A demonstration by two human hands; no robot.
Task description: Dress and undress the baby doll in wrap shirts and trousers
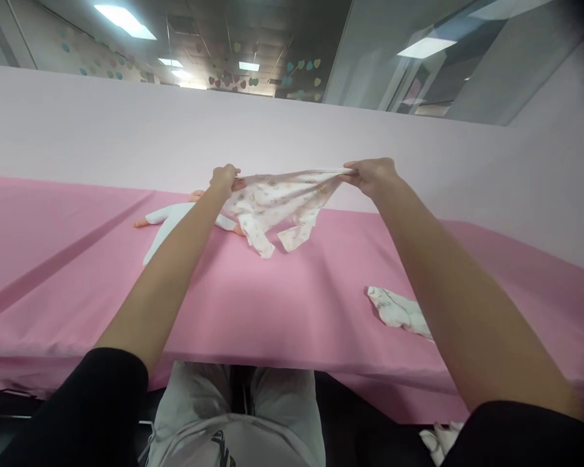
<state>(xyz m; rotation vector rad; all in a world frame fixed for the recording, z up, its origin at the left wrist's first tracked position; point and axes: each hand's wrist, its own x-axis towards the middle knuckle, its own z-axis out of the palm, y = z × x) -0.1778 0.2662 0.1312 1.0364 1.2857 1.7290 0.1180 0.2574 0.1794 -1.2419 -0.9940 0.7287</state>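
Note:
A small white baby garment [282,194] with a scattered print hangs stretched out above the pink-covered table. Its top edge is pulled taut sideways, and two short tube-like ends dangle below; whether they are sleeves or legs I cannot tell. My left hand [227,179] pinches its left end, closed. At the opposite end, my right hand [372,176] is also closed, thumb and fingers gripping the cloth edge. Behind my left forearm lies a baby doll [168,217] in white clothing, arms spread, partly hidden by the forearm and the garment.
A pink sheet [272,305] covers the table. On its right side lies a crumpled white printed cloth [399,310], partly behind my right forearm. White fabric [440,441] shows below the table edge at lower right. A pale wall [126,130] with glass above stands behind.

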